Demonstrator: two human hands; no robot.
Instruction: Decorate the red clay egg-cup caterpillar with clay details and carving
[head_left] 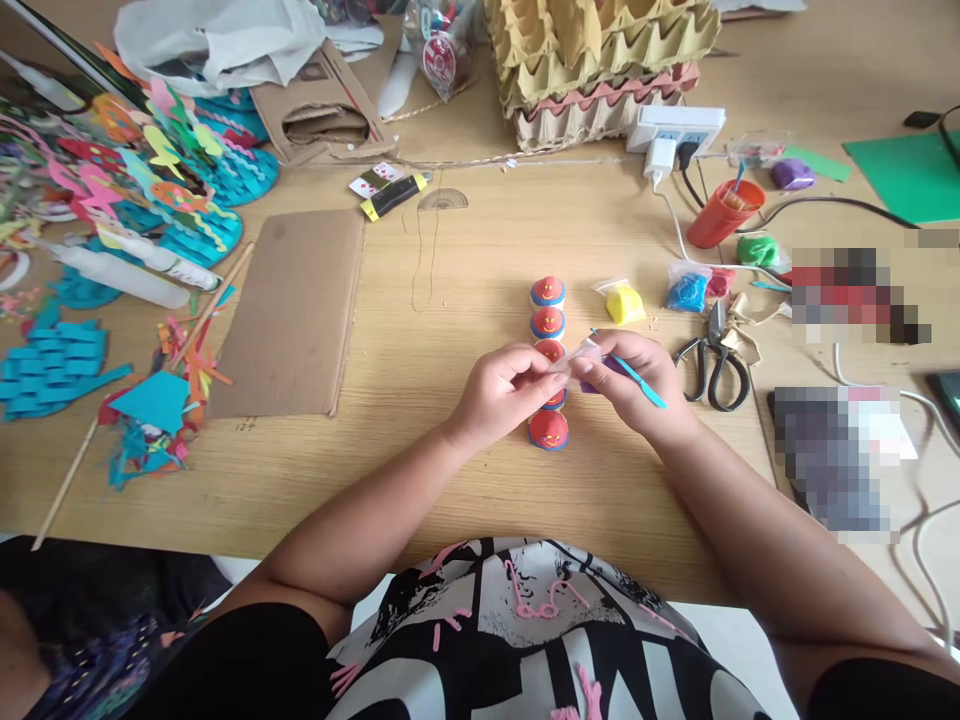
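Observation:
My left hand (506, 392) pinches one edge of a clear plastic bag (576, 358). The bag's other side is gripped by my right hand (637, 385), which also holds a thin blue stick tool (641, 382). Something purple (600, 374) shows between my right fingers, most of it hidden. Under and around the hands stands a column of red and blue pieces with yellow smiling faces (548, 323); the hands partly cover its middle. Yellow clay in a bag (624, 302) lies just beyond my right hand, with black-handled scissors (716, 365) to its right.
Bagged blue clay (687, 288), a red cup (726, 213) and a power strip (679, 130) are at the back right. Cardboard (289, 312) and paper scraps (154, 405) lie left. Egg trays (600, 60) stand behind. Another person's arm (21, 655) shows lower left.

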